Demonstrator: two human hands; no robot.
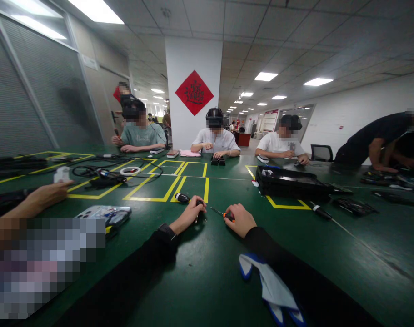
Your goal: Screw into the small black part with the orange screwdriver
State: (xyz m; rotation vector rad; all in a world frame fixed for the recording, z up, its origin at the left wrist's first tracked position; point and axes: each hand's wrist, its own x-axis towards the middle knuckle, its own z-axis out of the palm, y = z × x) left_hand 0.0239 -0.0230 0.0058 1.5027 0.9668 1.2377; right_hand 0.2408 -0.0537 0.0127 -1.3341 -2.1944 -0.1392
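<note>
My right hand is closed around the orange and black handle of a screwdriver, whose thin metal shaft points left toward my other hand. Across a small gap, my left hand rests on the green table with its fingers curled around a small dark item that I cannot make out. Just beyond my left hand lies a black and white tool handle. A white and blue glove lies beside my right forearm.
A black tray stands at the right, near another black driver. Cables and a white tape ring lie left. A person's hand holds a white object beside a clear bag. Several people sit opposite.
</note>
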